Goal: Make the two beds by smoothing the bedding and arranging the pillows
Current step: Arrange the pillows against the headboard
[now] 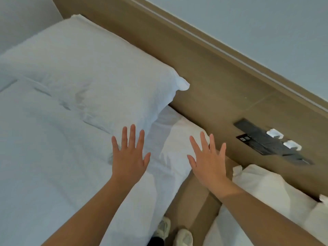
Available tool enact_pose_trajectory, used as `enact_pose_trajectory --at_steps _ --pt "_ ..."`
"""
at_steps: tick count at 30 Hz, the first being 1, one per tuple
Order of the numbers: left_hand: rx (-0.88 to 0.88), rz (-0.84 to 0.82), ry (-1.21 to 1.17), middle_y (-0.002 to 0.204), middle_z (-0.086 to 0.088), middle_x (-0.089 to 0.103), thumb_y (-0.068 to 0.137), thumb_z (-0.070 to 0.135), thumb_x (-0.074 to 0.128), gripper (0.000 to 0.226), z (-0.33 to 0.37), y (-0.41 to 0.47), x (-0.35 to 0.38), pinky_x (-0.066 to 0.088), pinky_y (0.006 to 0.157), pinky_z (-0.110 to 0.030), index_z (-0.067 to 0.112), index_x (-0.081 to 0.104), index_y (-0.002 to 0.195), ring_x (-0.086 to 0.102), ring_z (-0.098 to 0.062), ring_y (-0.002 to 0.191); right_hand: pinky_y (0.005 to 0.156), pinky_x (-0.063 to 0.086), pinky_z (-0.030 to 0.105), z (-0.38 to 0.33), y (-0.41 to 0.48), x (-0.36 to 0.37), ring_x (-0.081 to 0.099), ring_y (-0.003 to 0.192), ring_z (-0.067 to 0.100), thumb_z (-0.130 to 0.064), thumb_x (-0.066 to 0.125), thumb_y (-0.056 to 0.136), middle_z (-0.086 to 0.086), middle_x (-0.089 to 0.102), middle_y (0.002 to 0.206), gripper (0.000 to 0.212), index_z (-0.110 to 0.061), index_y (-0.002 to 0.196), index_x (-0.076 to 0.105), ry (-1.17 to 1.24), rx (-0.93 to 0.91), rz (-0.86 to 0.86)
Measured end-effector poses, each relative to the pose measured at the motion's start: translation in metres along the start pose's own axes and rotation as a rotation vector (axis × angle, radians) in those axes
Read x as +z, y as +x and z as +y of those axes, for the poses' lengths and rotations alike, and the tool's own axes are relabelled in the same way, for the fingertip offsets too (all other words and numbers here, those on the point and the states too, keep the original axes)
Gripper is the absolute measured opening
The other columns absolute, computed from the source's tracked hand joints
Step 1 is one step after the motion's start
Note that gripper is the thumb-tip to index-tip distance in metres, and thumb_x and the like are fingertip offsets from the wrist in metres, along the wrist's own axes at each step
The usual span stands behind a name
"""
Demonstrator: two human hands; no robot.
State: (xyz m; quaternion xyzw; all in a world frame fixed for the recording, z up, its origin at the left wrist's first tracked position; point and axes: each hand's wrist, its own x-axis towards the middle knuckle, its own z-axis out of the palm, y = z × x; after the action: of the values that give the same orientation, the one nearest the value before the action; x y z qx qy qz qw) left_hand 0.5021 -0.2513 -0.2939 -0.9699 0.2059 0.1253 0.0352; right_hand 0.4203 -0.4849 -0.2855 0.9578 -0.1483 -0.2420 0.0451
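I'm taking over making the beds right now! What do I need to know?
Left hand: open, fingers spread, above the duvet of the left bed.
Right hand: open, above that bed's corner by the headboard. Neither holds anything.
Done: the big pillow lies flat at the headboard.
To do: smooth the duvet creases beside it, then tidy the second bed's pillows, bunched at lower right.

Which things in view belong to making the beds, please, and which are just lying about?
Belongs to the job: large pillow on the left bed; white duvet beneath the left hand; sheeted corner beside the right hand; second pillow on the right bed.
Just there: wooden headboard; dark switch panel; pale shoes on the floor.
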Motion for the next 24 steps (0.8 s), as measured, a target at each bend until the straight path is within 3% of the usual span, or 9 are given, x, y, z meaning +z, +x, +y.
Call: enact_pose_trajectory --at_steps 2,5,8,12,14,17,20,24 --pt "0.087 -0.033 -0.018 0.162 -0.016 0.011 0.095 0.06 -0.003 0.074 0.028 -0.013 0.008 0.02 0.114 -0.062 0.018 0.007 0.155 0.013 -0.04 0.148 0.11 0.019 0.067 0.021 -0.037 0.021 0.02 0.147 0.04 -0.06 -0.001 0.093 0.011 0.019 0.161 0.071 -0.032 0.155 0.02 0.052 0.061 -0.071" --pt "0.23 -0.108 -0.017 0.161 -0.016 0.013 0.095 0.059 -0.001 0.075 0.076 -0.034 0.026 0.024 0.114 -0.061 0.018 0.014 0.156 0.013 -0.039 0.148 0.114 0.008 0.064 0.057 -0.093 0.068 0.003 0.15 0.038 -0.059 -0.02 0.078 0.009 -0.003 0.164 0.083 -0.034 0.155 -0.004 0.061 0.132 -0.168" --pt "0.355 -0.178 0.023 0.162 -0.014 0.009 0.092 0.059 -0.001 0.076 0.127 -0.063 0.043 0.021 0.115 -0.061 0.02 0.014 0.155 0.009 -0.038 0.148 0.105 0.025 0.068 0.092 -0.155 0.108 0.035 0.139 0.044 -0.061 0.013 0.089 0.015 0.034 0.155 0.073 -0.027 0.152 0.029 0.164 0.315 -0.216" --pt "0.508 -0.247 0.042 0.162 -0.014 0.009 0.093 0.059 -0.01 0.076 0.2 -0.11 0.055 0.018 0.115 -0.06 0.02 0.011 0.155 0.008 -0.037 0.149 0.104 0.023 0.069 0.134 -0.242 0.17 0.039 0.137 0.045 -0.061 0.022 0.091 0.015 0.04 0.152 0.068 -0.027 0.149 0.031 0.334 0.565 -0.257" --pt "0.62 -0.284 0.064 0.163 -0.013 0.0 0.093 0.057 -0.001 0.073 0.238 -0.144 0.063 0.013 0.118 -0.059 0.02 0.004 0.156 -0.001 -0.035 0.15 0.106 0.025 0.068 0.151 -0.287 0.188 0.032 0.141 0.043 -0.059 0.018 0.095 0.013 0.03 0.157 0.067 -0.029 0.154 0.021 0.413 0.713 -0.259" --pt "0.77 -0.327 0.09 0.163 -0.012 -0.005 0.089 0.057 -0.001 0.076 0.291 -0.203 0.067 0.011 0.118 -0.059 0.02 -0.002 0.155 -0.005 -0.034 0.15 0.117 0.008 0.061 0.174 -0.364 0.227 -0.007 0.15 0.033 -0.054 0.011 0.101 0.006 -0.012 0.164 0.061 -0.033 0.149 -0.021 0.472 0.869 -0.254" --pt "0.942 -0.391 0.182 0.16 -0.01 -0.02 0.079 0.057 -0.018 0.082 0.341 -0.271 0.076 0.002 0.118 -0.055 0.019 -0.016 0.153 -0.015 -0.033 0.148 0.117 0.004 0.06 0.19 -0.442 0.26 -0.014 0.15 0.03 -0.053 0.013 0.101 0.002 -0.021 0.162 0.063 -0.034 0.152 -0.02 0.575 1.024 -0.293" --pt "1.105 -0.449 0.258 0.16 -0.009 -0.023 0.098 0.056 0.006 0.07 0.406 -0.353 0.099 -0.001 0.119 -0.056 0.021 -0.018 0.153 -0.021 -0.031 0.147 0.117 0.009 0.061 0.203 -0.534 0.318 -0.012 0.15 0.028 -0.052 0.018 0.102 0.0 -0.019 0.163 0.064 -0.034 0.154 -0.014 0.734 1.227 -0.333"
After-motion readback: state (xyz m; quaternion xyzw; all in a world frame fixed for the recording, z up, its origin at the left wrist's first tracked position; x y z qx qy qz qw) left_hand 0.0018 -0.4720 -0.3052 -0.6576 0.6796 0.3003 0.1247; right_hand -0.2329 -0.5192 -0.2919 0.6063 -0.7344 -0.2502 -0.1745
